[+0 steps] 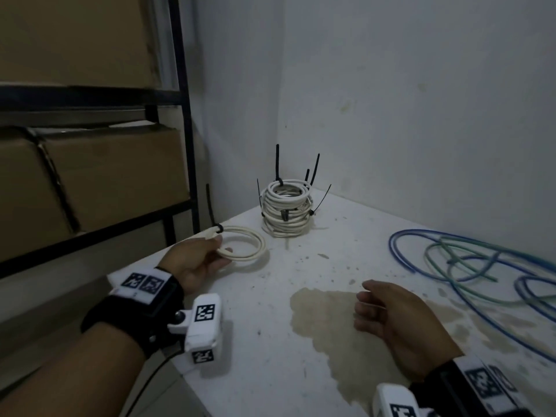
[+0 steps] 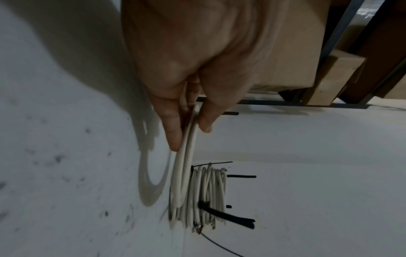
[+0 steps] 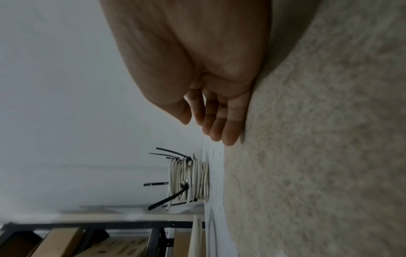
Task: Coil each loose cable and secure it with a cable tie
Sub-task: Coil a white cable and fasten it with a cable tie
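My left hand [image 1: 198,260] pinches a small coil of white cable [image 1: 249,245] near the table's left edge, thumb and fingers on its near rim [image 2: 186,139]. A black cable tie [image 1: 212,212] is fastened on the coil's far-left side, its tail pointing up. Behind it stands a stack of tied white coils [image 1: 285,209] [image 2: 204,196] [image 3: 189,182] with black tie tails sticking out. Loose blue and green cables [image 1: 469,260] sprawl at the right. My right hand [image 1: 391,320] hovers low over the table with fingers loosely curled [image 3: 217,121], holding nothing.
The white table [image 1: 301,356] sits in a wall corner and has a brownish stain [image 1: 337,320] under my right hand. A black metal shelf [image 1: 183,115] with cardboard boxes [image 1: 105,176] stands close on the left.
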`<action>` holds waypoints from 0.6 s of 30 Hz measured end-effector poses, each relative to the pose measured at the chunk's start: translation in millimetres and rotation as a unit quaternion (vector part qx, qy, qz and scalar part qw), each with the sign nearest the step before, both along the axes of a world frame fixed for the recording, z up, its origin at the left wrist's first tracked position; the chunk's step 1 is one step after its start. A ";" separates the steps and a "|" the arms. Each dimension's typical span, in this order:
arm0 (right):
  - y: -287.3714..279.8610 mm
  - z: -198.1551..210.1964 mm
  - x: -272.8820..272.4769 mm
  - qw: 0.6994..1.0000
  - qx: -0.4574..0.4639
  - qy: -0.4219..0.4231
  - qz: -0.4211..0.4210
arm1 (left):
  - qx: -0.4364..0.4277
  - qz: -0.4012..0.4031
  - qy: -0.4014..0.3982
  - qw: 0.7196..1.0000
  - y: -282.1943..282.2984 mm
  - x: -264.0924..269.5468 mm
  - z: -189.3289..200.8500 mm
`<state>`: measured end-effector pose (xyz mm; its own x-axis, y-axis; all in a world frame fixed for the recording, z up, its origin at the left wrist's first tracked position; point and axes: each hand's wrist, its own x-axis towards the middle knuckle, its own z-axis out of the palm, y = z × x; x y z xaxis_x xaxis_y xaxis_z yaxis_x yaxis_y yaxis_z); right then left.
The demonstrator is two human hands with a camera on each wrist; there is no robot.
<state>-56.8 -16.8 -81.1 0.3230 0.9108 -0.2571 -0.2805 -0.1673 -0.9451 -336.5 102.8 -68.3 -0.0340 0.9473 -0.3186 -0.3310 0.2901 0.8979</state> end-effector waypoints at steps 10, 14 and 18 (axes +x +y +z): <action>-5.5 -8.7 10.2 0.998 0.034 0.046 0.007 | -0.017 -0.035 0.300 0.953 20.3 12.0 -2.6; -5.6 -9.6 10.5 0.998 0.039 0.052 0.006 | -0.046 -0.029 0.298 0.953 22.0 7.6 -0.3; -4.8 -11.4 12.0 0.998 0.039 0.053 0.007 | -0.025 0.011 0.279 0.960 28.9 7.3 -3.4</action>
